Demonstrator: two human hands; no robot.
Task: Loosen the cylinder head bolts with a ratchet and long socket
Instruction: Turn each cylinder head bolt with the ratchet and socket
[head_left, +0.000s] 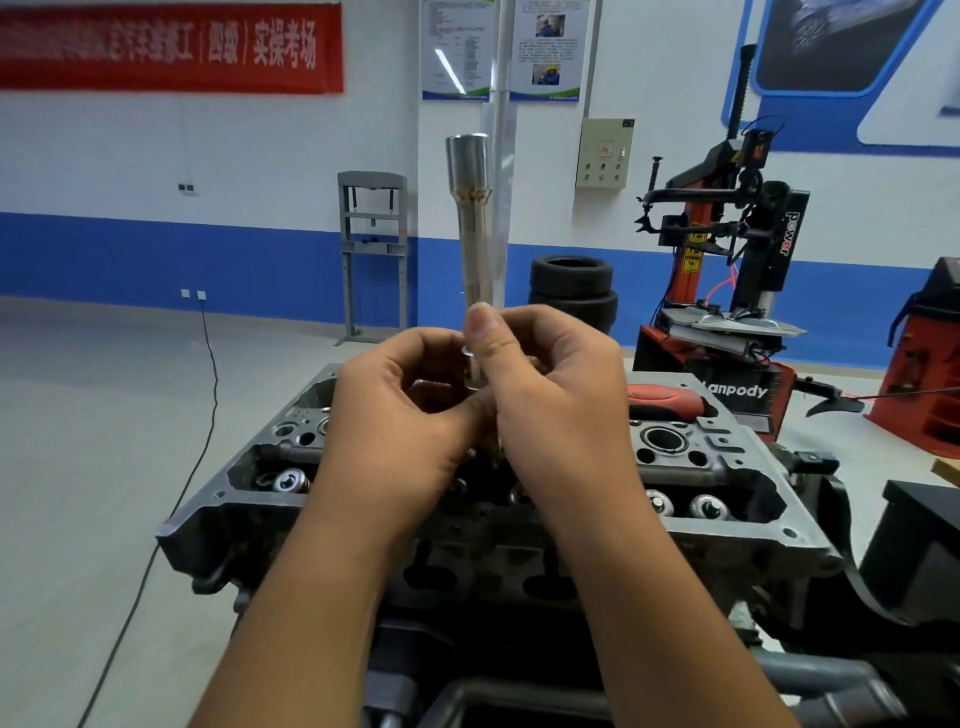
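A long silver socket (475, 218) stands upright above the cylinder head (727, 519), its wide open end at the top. My right hand (550, 395) pinches its lower end, thumb pressed up against the shaft. My left hand (405, 415) curls around the metal piece at the base of the socket; what it holds is mostly hidden by the fingers. The red-and-black ratchet handle (665, 400) pokes out to the right behind my right hand, over the far edge of the head. Valve springs and bolt wells show in the head on both sides of my wrists.
The engine sits on a dark stand (909, 571). A red tyre changer (737, 270) and stacked tyres (571, 291) stand behind it. A grey press frame (371, 249) stands by the blue-and-white wall. A black cable (208, 395) runs across the floor at left.
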